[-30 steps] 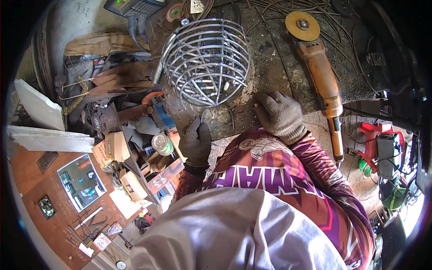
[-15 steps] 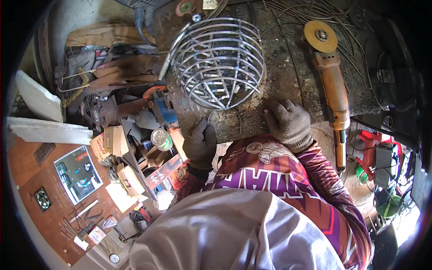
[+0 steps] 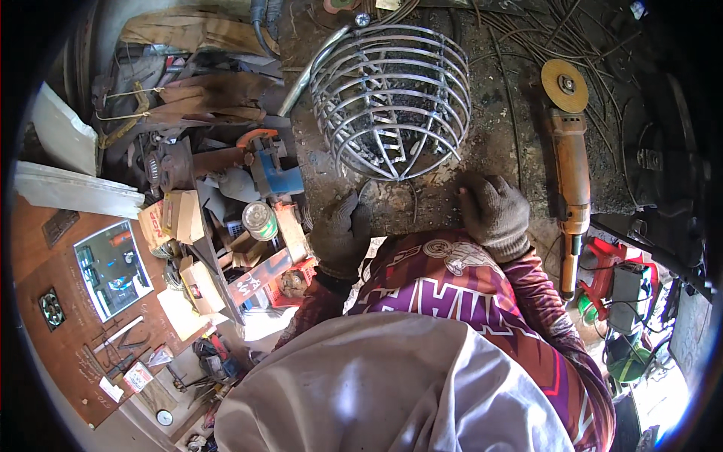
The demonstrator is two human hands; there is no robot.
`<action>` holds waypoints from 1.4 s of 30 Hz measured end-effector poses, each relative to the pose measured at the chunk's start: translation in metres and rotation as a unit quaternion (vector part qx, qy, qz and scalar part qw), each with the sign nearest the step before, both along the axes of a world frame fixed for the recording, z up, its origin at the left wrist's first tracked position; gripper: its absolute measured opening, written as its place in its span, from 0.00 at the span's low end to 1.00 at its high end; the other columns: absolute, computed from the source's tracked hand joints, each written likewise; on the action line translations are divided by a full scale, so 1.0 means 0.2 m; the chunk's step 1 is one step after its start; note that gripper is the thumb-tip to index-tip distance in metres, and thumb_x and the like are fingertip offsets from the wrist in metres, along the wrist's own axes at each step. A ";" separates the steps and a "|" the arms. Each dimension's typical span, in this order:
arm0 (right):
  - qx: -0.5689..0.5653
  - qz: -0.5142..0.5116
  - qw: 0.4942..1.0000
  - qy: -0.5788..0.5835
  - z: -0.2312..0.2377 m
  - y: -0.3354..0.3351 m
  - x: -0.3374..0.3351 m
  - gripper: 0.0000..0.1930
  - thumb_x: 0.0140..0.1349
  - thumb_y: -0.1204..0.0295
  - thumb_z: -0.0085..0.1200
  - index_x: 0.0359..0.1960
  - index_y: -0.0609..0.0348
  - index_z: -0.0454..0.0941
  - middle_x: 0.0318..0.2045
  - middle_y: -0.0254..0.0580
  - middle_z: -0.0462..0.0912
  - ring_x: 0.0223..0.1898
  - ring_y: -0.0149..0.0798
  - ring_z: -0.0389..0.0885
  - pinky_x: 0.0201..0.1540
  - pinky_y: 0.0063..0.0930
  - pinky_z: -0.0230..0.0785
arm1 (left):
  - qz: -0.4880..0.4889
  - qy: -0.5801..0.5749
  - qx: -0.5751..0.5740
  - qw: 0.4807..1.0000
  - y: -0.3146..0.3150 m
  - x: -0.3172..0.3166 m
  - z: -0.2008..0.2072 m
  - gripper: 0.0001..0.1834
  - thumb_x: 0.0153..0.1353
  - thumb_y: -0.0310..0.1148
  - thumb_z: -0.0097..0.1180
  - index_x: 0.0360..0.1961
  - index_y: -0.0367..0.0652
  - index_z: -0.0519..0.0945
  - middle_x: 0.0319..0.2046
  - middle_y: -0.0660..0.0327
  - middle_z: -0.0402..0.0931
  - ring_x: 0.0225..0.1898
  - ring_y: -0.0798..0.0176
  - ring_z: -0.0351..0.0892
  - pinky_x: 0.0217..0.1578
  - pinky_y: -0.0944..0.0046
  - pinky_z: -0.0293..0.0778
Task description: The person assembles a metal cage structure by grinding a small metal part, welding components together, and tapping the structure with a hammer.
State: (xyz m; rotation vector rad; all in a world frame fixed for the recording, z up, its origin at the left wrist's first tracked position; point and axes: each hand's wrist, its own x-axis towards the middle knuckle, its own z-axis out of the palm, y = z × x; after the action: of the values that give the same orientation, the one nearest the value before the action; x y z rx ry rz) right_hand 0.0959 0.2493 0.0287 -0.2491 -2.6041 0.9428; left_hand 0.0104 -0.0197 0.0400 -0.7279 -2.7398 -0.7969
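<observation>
Nearest is a pale cloth (image 3: 361, 377) filling the lower middle, then the patterned shirt (image 3: 444, 282) of the person, standing close against the worktop (image 3: 407, 215). Both gloved hands sit at its near edge. The left hand (image 3: 340, 235) is by the left corner, thumb raised and fingers bent; its palm is hidden, so I cannot tell whether it is closed or holds anything. The right hand (image 3: 495, 215) rests with its fingers curled into a loose fist, and nothing shows in its grip.

Just beyond the hands, apart from both, a round cage of metal bars (image 3: 395, 92) stands on the worktop, with a metal rod (image 3: 305, 83) along its left side. To the right lies an orange-brown grinder (image 3: 571, 162), its tan disc (image 3: 565, 85) at the far end and its narrow end reaching past the near edge. Loose wires (image 3: 602, 68) lie further back.

The step in hand looks like a pause, with neither tool nor cage engaged. Handling the cage would call for both hands reaching forward and opening around the bars; lifting the grinder, for the right hand going outward to its body, clear of the disc.
</observation>
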 end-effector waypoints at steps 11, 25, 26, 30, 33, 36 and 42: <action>-0.014 -0.006 1.000 0.014 -0.01 -0.02 0.00 0.10 0.61 0.68 0.60 0.45 0.49 0.83 0.37 0.45 0.84 0.34 0.51 0.85 0.34 0.41 0.78 | -0.011 0.031 -0.012 0.999 -0.07 0.01 -0.09 0.13 0.62 0.35 0.64 0.46 0.43 0.86 0.40 0.50 0.85 0.41 0.48 0.86 0.43 0.55 0.82; -0.007 -0.073 0.988 0.134 0.01 0.00 0.03 0.11 0.60 0.67 0.60 0.44 0.52 0.81 0.37 0.49 0.82 0.37 0.56 0.84 0.36 0.45 0.79 | -0.035 0.018 -0.018 0.999 -0.05 0.03 -0.01 0.15 0.63 0.35 0.64 0.47 0.39 0.85 0.41 0.49 0.86 0.42 0.50 0.86 0.46 0.57 0.80; 0.014 -0.101 0.990 0.098 0.04 0.01 0.04 0.12 0.61 0.66 0.60 0.45 0.52 0.80 0.38 0.50 0.81 0.38 0.57 0.84 0.36 0.45 0.79 | -0.029 0.012 -0.016 0.999 -0.05 0.04 -0.02 0.15 0.63 0.35 0.64 0.47 0.39 0.85 0.42 0.49 0.86 0.42 0.50 0.86 0.46 0.57 0.80; 0.102 -0.162 0.977 -0.099 0.13 0.09 0.06 0.17 0.63 0.62 0.57 0.50 0.54 0.74 0.44 0.55 0.79 0.37 0.59 0.84 0.37 0.49 0.79 | -0.042 0.016 0.037 0.998 -0.09 0.04 -0.05 0.16 0.64 0.34 0.63 0.50 0.37 0.84 0.43 0.47 0.85 0.43 0.49 0.86 0.45 0.57 0.80; 0.124 -0.166 0.959 -0.192 0.07 0.11 0.06 0.16 0.64 0.64 0.55 0.50 0.56 0.74 0.42 0.57 0.80 0.37 0.59 0.85 0.37 0.51 0.79 | -0.016 -0.029 0.031 0.999 -0.10 0.07 -0.02 0.16 0.65 0.33 0.62 0.51 0.36 0.83 0.45 0.46 0.84 0.45 0.49 0.85 0.46 0.56 0.79; 0.148 -0.178 0.954 -0.190 0.02 0.16 0.03 0.14 0.64 0.67 0.53 0.49 0.57 0.75 0.40 0.57 0.81 0.38 0.58 0.86 0.37 0.51 0.79 | -0.033 -0.024 0.070 0.997 -0.08 0.07 0.00 0.16 0.65 0.32 0.62 0.51 0.36 0.82 0.47 0.45 0.83 0.46 0.48 0.85 0.47 0.56 0.79; 0.079 -0.191 0.944 -0.257 0.11 0.18 -0.01 0.16 0.64 0.71 0.49 0.52 0.60 0.76 0.39 0.62 0.84 0.43 0.59 0.85 0.43 0.50 0.79 | -0.028 0.048 0.090 0.994 -0.11 0.06 -0.03 0.16 0.62 0.33 0.65 0.51 0.39 0.84 0.41 0.48 0.85 0.42 0.48 0.86 0.44 0.55 0.81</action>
State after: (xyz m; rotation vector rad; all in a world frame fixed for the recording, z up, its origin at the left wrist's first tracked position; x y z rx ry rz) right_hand 0.0944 0.2845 0.0511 -1.0362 -2.9007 0.5811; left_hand 0.0219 -0.0418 0.0343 -0.7854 -2.5324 -0.9780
